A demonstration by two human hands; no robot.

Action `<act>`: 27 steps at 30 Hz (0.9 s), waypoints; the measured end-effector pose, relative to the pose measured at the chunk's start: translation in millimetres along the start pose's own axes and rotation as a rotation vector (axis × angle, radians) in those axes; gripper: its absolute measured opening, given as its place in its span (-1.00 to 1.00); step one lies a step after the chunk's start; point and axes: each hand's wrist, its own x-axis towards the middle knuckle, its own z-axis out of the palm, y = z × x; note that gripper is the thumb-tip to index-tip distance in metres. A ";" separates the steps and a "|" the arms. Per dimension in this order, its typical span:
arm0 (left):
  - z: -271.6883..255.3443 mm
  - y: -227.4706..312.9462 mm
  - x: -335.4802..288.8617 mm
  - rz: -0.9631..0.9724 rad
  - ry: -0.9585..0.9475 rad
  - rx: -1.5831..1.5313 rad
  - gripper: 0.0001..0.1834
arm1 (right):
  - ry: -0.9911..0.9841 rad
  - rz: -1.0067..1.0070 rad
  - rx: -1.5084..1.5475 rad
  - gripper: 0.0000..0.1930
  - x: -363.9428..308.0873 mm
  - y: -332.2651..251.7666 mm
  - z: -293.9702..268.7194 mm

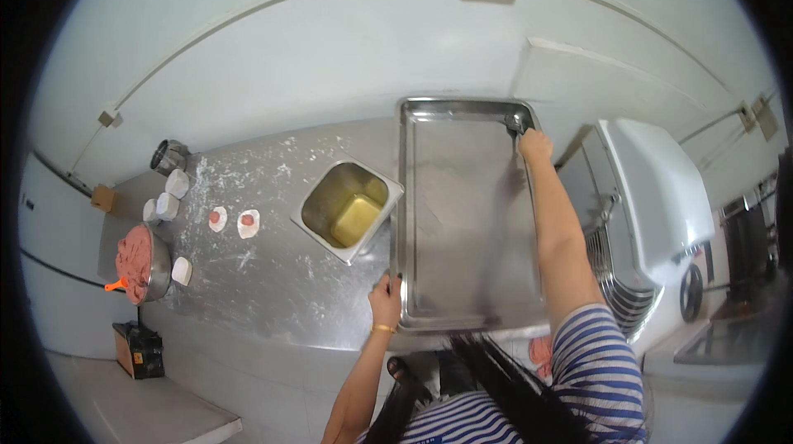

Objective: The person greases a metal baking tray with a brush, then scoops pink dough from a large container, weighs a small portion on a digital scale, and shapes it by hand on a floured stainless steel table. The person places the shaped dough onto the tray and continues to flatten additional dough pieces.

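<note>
"One shallow rectangular metal tray (467,221) lies on the smooth surface (273,287); how are the hands?"

"Left hand (385,303): fingers curled about the tray's near left edge. Right hand (535,145): closed around a small dark utensil (514,123), kind too blurred to tell, at the tray's far right corner."

"And left of the tray?"

"Just beside it, a deep square steel pan (320,206) of yellow liquid (359,219); farther, white powder (285,170), two flat dough rounds (248,234) and a round bowl (160,266) heaped with coarse pink paste (134,254)."
</note>
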 end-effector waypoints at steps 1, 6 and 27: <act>2.4 -2.8 0.0 0.030 0.018 -0.016 -0.74 | -0.055 0.029 0.003 -0.72 -10.4 13.2 -14.2; 6.2 -11.4 2.8 0.084 0.052 0.012 -0.70 | -0.294 -0.097 -0.137 -0.72 -113.1 75.1 -48.6; 3.3 -12.0 -7.3 0.131 -0.081 0.053 -0.62 | -0.464 -0.442 -0.022 -0.58 -362.6 78.2 -66.1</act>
